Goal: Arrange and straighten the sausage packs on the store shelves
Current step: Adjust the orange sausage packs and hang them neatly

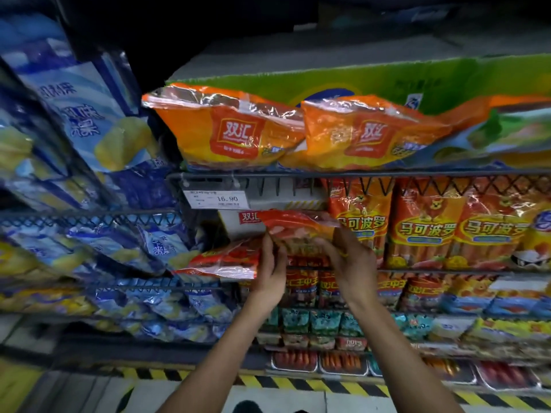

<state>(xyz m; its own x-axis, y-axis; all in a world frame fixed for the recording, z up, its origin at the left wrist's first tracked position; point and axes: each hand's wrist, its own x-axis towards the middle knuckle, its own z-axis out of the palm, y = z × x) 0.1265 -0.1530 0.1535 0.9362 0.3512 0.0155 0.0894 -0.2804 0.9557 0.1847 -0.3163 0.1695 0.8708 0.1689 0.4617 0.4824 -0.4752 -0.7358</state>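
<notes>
Fingers, left hand (269, 263): curled on the left edge of the red pack (293, 226), thumb side toward the film; the grip reads as a pinch.
Fingers, right hand (347, 253): bent over the pack's right end, gripping it from above and in front.
Red pack, position: held between both hands, tilted, just in front of the white box (238, 225) and just left of the upright orange packs (360, 217).
Second pack (226, 260): lies flat just left of the left fingers, touching or nearly touching them; cannot tell which.
Handling, judged: film is glossy and probably slippery; contents look like firm sticks in a soft wrapper, so the pack likely flexes between the fingers but resists crushing. Weight appears moderate.
Hold point, judged: both short ends, fingers over the sausages and not on loose film or the seal.
Risk, judged: a one-ended grip may let the pack sag or slide.
</notes>
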